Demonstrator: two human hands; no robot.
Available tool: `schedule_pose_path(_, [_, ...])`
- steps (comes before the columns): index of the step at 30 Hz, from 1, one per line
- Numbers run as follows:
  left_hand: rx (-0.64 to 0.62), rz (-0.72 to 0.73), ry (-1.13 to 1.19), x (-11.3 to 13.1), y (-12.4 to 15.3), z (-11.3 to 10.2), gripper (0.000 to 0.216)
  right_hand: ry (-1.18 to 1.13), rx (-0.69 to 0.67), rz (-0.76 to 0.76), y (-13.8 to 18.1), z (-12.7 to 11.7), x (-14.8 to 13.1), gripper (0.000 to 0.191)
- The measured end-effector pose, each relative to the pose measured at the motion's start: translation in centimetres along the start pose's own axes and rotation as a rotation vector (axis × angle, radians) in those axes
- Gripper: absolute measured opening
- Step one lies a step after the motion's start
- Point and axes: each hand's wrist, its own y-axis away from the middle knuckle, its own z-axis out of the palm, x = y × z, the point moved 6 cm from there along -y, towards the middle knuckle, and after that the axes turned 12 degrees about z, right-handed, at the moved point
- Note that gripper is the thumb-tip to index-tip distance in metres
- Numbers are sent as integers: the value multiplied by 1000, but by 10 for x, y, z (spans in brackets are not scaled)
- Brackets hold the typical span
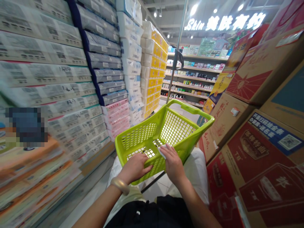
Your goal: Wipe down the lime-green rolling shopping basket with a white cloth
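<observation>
A lime-green plastic shopping basket (192,142) with lattice walls sits tilted in front of me, between my legs. Its inside holds nothing that I can see. My left hand (135,167) is closed over the near rim, fingers inside and thumb along the edge. A gold-coloured bangle (120,185) circles that wrist. On the near side, to the right, my right hand (173,163) presses a small white wipe or tissue (162,152) against the basket. Most of the wipe is hidden under the fingers.
Tall stacks of packaged paper (133,50) line the left side. Red and brown cartons (258,152) rise close on the right. A metal pole (177,60) stands beyond the basket, before stocked shelves (197,68). Orange packs (35,171) lie at lower left.
</observation>
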Motion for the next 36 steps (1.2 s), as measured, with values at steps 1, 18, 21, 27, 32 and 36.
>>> schedule_pose_path(1, [4,0,0,0,0,0,27,18,32,44,-2,-3,5,56])
schedule_pose_path(18, [4,38,65,-9,2,1,24,-3,-74,-32,0,9,-18,54])
schedule_pose_path(21, [16,36,77,-9,2,1,25,-35,-153,-113,3,16,-28,56])
schedule_pose_path(27, [1,25,64,-7,2,-1,27,22,68,94,-6,-3,3,54])
schedule_pose_path(32, [25,31,98,-10,2,2,24,-33,-131,-104,6,16,-28,57])
schedule_pose_path(36, [2,33,63,-9,2,2,24,-2,-85,-40,2,11,-19,57])
